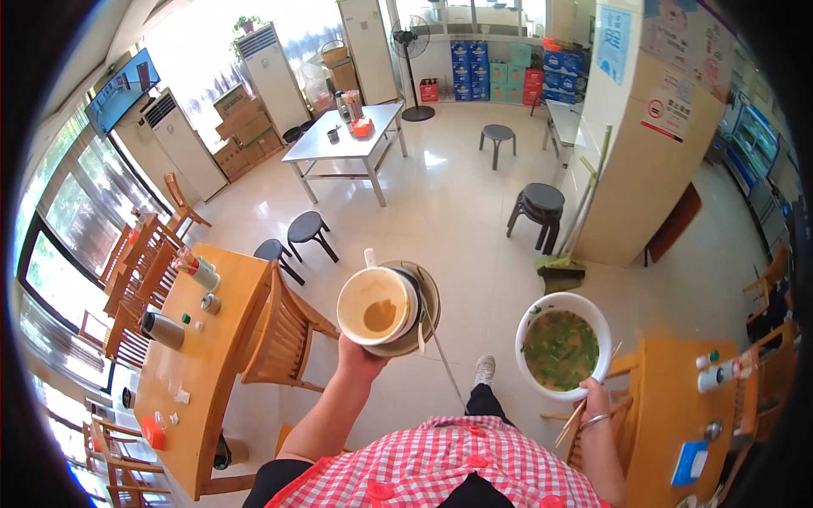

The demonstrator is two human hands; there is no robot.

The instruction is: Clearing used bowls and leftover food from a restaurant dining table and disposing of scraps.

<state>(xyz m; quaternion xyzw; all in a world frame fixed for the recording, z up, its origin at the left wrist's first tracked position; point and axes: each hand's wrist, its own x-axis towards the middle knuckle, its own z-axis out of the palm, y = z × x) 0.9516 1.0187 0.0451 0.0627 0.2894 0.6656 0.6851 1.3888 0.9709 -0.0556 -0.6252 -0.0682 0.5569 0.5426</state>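
My left hand (357, 355) carries a stack of used dishes. Topmost is a white bowl (356, 305) with a little brown liquid in its bottom; what looks like a white handle sticks up behind it. Under it show a dark rim and a wider plate or bowl (434, 286). A white spoon (422, 336) and a long thin metal utensil (448, 365) stick out of the stack on the right. With my right hand (594, 397) I grip the rim of a large white bowl (530, 371), holding broth and green leaves (562, 349). Wooden chopsticks (571, 422) are in that hand too.
At left stands a wooden table (222, 317) with a thermos jug (164, 330), a chair (289, 336) against it. Another wooden table (679, 394) is at right. Ahead are black stools (308, 227), stacked stools (540, 206), a metal table (346, 136), a pillar (625, 159) and a broom (562, 260).
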